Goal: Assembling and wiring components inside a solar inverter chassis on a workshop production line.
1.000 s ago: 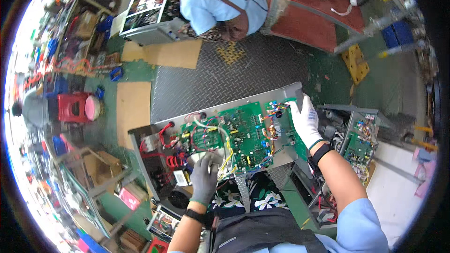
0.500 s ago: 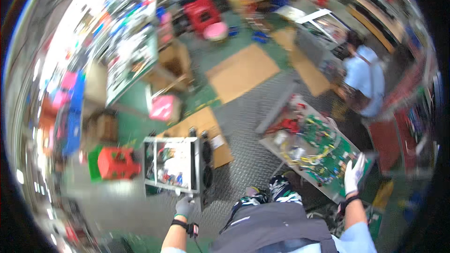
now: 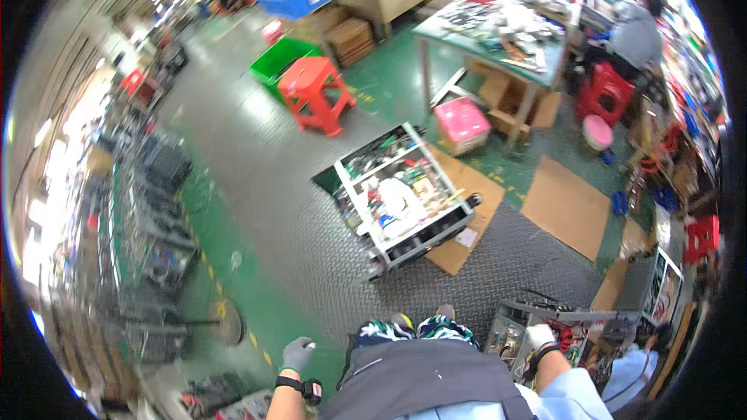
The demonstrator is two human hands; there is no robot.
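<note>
My left hand (image 3: 298,355), in a grey glove with a black wrist strap, hangs free above the green floor with its fingers loosely apart and nothing in it. My right hand (image 3: 539,336), in a white glove, rests on the rim of an open metal chassis (image 3: 510,325) with wiring inside, just right of my knees. Whether its fingers grip the rim is too small to tell. Ahead of me, a second open metal chassis (image 3: 461,220) full of parts lies on cardboard, out of reach of both hands.
A red stool (image 3: 313,92), a green bin (image 3: 280,59) and a pink box (image 3: 461,123) stand beyond. A cluttered table (image 3: 498,31) is at the back, with a person (image 3: 636,33) seated nearby. Another person (image 3: 632,373) crouches at lower right. Cardboard sheets (image 3: 566,206) lie on the floor and racks (image 3: 148,210) line the left.
The view has swung left from the green circuit board to the open floor. My left hand came off the board and now hangs free; my right hand stays on the chassis.
</note>
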